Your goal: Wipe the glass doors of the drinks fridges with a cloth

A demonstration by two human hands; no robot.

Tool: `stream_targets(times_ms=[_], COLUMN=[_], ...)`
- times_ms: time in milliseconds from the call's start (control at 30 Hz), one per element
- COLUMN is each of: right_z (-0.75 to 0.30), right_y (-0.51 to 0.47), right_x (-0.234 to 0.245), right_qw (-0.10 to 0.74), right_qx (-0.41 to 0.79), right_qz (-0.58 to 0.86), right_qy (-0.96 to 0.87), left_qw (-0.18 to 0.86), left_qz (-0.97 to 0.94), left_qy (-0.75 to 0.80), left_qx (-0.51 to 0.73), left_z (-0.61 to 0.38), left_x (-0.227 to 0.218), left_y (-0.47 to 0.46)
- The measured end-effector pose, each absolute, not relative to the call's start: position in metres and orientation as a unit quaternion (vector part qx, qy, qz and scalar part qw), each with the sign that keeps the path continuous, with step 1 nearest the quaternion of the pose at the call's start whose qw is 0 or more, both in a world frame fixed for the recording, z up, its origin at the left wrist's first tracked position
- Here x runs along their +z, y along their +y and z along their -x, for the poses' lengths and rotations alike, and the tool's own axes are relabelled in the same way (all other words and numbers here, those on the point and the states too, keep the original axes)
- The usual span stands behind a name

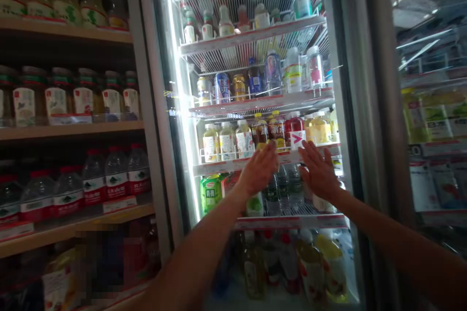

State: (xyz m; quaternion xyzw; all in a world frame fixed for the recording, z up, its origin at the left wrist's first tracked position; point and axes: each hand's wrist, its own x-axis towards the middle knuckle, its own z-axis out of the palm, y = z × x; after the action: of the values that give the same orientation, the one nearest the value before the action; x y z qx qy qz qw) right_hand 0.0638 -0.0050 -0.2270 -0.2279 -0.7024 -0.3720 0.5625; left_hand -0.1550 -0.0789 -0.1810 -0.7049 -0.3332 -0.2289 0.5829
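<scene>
Both my hands reach up to a lit drinks fridge point(343, 107) with wire shelves. My left hand point(260, 169) is open, fingers stretched flat toward the third shelf's front edge point(219, 166). My right hand point(318, 169) is open too, palm forward, just right of it. Whether the palms press on a glass door or hang in front of the shelf I cannot tell. Right above the fingertips stand several bottles, among them a red-labelled one point(296, 132) and a dark tea bottle point(276, 130). Clear water bottles point(283, 185) stand behind my hands.
Wooden shelves point(69, 130) at left carry jars and red-labelled water bottles point(116, 177). A second glass-fronted fridge point(434, 121) stands at right. The fridge's grey frame post point(153, 121) separates it from the wooden shelving. More bottles point(310, 262) fill the bottom shelf.
</scene>
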Motion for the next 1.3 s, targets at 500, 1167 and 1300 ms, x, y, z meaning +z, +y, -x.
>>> stream_targets(times_ms=[500,1167,1300], right_z=[-0.097,-0.038,0.021], right_y=[-0.006,-0.038,-0.049], right_x=[-0.235,-0.21,-0.189], right_qw=[0.543,0.593,0.612], right_qx=[-0.372,-0.276,-0.233], right_qz=[0.205,0.084,0.087], right_qy=[-0.724,-0.752,-0.75], left_qw=[0.571,0.514,0.516], left_qz=[0.75,0.74,0.65], left_qy=[-0.278,-0.316,-0.395], left_qx=[-0.184,-0.298,-0.393], left_z=[0.128,0.132,0.147], left_x=[-0.149,-0.163,-0.177], left_y=[-0.059,-0.062,-0.066])
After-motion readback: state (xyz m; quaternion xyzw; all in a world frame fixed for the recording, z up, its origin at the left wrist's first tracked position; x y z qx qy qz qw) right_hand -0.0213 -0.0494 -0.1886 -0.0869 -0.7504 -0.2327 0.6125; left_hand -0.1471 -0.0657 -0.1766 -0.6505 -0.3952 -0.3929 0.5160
